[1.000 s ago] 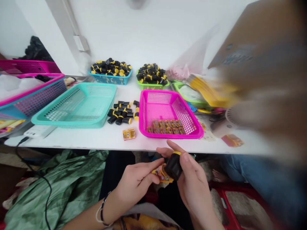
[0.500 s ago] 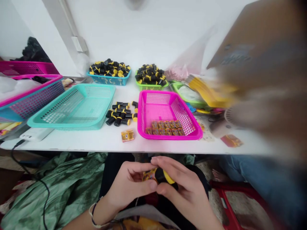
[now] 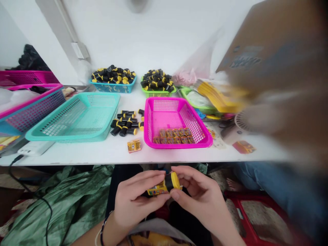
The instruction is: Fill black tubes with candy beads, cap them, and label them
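Note:
Above my lap, a small black canister with a yellow cap (image 3: 175, 181) lies on its side, a yellow printed label (image 3: 156, 188) around its body. Wrapped round the labelled part is my left hand (image 3: 139, 191). At the capped end, the thumb and fingertips of my right hand (image 3: 198, 194) pinch the canister from below and above. In front, a pink basket (image 3: 164, 146) holds rows of labelled canisters (image 3: 176, 140). A stack of printed labels (image 3: 134, 146) lies left of it, near loose black canisters (image 3: 125, 123).
A turquoise basket (image 3: 69, 137) stands at the left. Blue (image 3: 112, 88) and green (image 3: 157, 93) baskets, heaped with black-and-yellow canisters, stand by the wall. A white power strip (image 3: 36, 147) and cable lie front left. Another person's blurred arm (image 3: 276, 126) and a small fan (image 3: 242, 119) are at the right.
The canister has turned so its yellow cap faces me more. My left fingers have come over the labelled body, and my right fingers have drawn back toward the cap end. The view shifted slightly.

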A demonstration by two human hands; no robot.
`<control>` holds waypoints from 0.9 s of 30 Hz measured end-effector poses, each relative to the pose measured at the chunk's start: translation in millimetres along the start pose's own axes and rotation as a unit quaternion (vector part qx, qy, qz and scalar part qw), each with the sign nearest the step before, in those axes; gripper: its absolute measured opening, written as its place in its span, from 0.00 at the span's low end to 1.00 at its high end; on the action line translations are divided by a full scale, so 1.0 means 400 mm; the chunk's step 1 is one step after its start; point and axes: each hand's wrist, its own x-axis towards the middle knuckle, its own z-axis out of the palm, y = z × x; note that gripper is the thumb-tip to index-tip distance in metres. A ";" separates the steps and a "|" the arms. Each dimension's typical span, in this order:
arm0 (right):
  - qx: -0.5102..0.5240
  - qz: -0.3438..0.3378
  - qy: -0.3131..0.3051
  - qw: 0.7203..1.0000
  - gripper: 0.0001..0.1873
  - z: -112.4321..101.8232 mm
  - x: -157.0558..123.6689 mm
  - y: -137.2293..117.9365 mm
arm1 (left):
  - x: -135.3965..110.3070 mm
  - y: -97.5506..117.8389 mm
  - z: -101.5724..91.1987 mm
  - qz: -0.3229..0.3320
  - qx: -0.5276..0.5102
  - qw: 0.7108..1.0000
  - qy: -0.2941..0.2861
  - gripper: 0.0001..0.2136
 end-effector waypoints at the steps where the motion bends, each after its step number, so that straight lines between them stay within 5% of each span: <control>1: -0.010 -0.003 -0.002 1.000 0.23 -0.002 -0.001 -0.002 | 0.001 0.001 -0.002 0.025 0.016 1.000 -0.004 0.21; 7: -0.088 -0.024 -0.005 0.996 0.23 -0.010 -0.014 -0.015 | 0.009 0.013 -0.015 0.122 0.054 0.991 -0.025 0.16; 12: -0.120 -0.041 0.012 0.992 0.22 0.001 -0.021 -0.016 | 0.002 0.004 -0.022 0.140 0.077 0.986 -0.052 0.15; 16: -0.083 -0.069 0.009 0.994 0.21 0.012 -0.019 -0.010 | 0.003 0.003 -0.018 0.128 0.040 0.991 -0.017 0.17; 19: -0.129 -0.152 0.015 0.980 0.18 0.013 -0.020 -0.012 | 0.010 0.016 -0.009 0.058 -0.004 0.998 0.022 0.23; 22: -0.291 -0.268 -0.010 0.918 0.23 0.015 -0.030 -0.018 | 0.011 0.029 0.003 -0.060 -0.096 0.993 0.044 0.29; 27: -0.432 -0.298 -0.030 0.851 0.35 0.039 -0.034 -0.004 | -0.011 0.022 0.033 -0.275 -0.240 0.928 0.073 0.19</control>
